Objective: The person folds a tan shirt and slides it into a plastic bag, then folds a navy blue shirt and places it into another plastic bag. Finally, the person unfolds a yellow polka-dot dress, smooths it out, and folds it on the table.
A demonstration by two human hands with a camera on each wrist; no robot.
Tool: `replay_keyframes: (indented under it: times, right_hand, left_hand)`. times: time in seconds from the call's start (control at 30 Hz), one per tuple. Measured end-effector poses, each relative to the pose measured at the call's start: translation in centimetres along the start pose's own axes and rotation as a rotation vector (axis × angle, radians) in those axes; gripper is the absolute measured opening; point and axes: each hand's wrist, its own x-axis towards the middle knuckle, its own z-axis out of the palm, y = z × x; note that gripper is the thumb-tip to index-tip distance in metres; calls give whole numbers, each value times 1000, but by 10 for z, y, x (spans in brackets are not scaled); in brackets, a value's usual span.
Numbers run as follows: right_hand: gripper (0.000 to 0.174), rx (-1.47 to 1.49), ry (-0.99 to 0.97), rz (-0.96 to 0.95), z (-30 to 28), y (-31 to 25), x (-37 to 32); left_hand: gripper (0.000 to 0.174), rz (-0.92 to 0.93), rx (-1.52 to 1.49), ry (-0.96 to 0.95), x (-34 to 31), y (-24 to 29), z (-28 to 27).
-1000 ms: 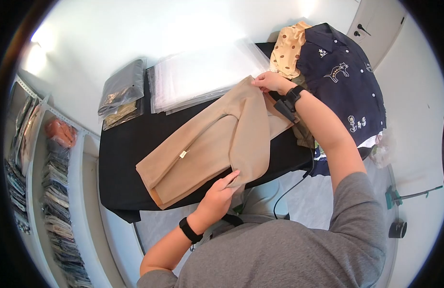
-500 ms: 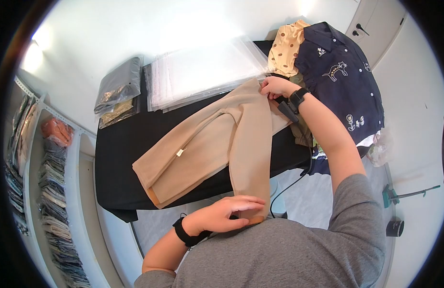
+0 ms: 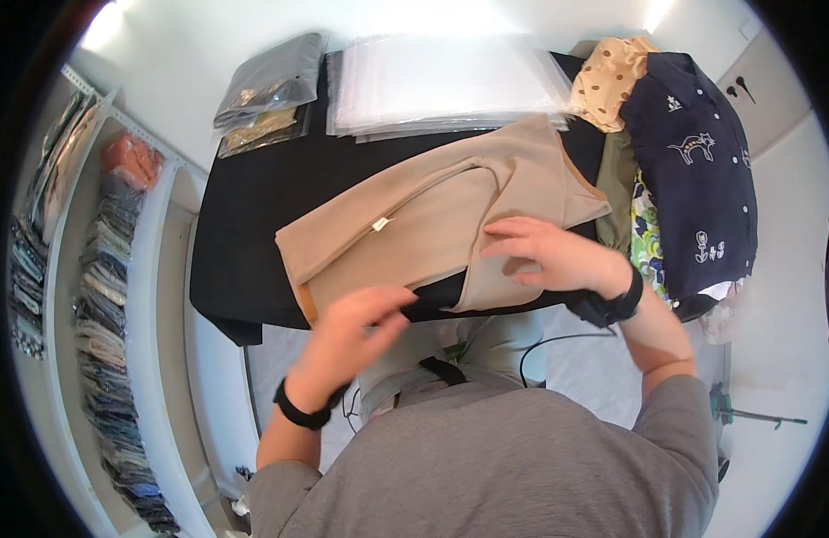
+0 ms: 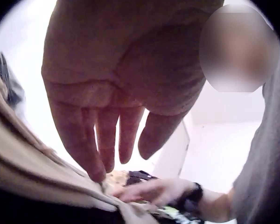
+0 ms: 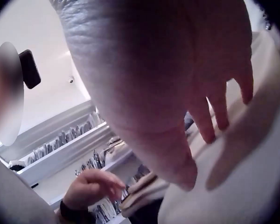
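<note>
The left hand (image 3: pixel 344 339) and right hand (image 3: pixel 558 258) are shifting from their earlier spots, fingers hanging open. A beige garment (image 3: pixel 423 235) is lying beneath the right fingers and just beyond the left

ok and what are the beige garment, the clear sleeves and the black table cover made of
Beige garment: matte, smooth cloth by its soft folds, fibre unclear.
Clear sleeves: thin glossy plastic, most likely; they're see-through with shiny edges.
Black table cover: probably dull fabric, since it drapes at the corner.
</note>
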Motion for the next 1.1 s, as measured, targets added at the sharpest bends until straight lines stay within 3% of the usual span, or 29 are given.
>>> replay_keyframes:
  times: [0.03,0.1,0.13,0.2,0.27,0.3,0.33,0.43,0.5,0.63,0.73,0.77,0.93,1.1]
  right_hand:
    - [48,4,-5,-8,9,-4,-2]
    - [43,-36,107,89,17,-8,-4]
    - [43,-37,108,86,17,-7,-5]
    - [35,127,332,329,14,-4,-13]
    - [25,-9,637,574,18,28,-27]
    - [24,-158,694,728,17,45,-35]
    - [22,-50,710,769,16,65,-44]
    - [23,-204,601,770,5,86,-51]
    - [30,-274,424,880,-5,84,-48]
    - [43,-365,302,968,-15,79,-43]
    - [45,-119,277,1046,-21,87,-50]
    - [43,-54,358,948,-19,91,-55]
    - [33,117,230,895,-33,95,-59]
    - [35,255,225,944,-37,106,-68]
  left_hand:
    - [31,-7,0,7,-2,-8,-10]
    - [32,115,537,228,-5,-29,-23]
    - [32,116,538,231,-6,-34,-24]
    - [26,138,583,237,-8,-46,-24]
    - [27,140,576,309,-9,-65,-22]
    - [27,136,569,385,-9,-72,-21]
    - [27,144,567,382,-9,-76,-22]
    - [34,49,806,502,-6,-83,-22]
    - [35,51,778,499,-2,-84,-24]
    - [37,-52,666,604,2,-95,-30]
    - [39,-190,660,566,3,-99,-44]
    - [39,-200,664,568,4,-97,-48]
    - [43,-389,197,444,0,-97,-64]
    - [40,-421,-90,441,-3,-80,-61]
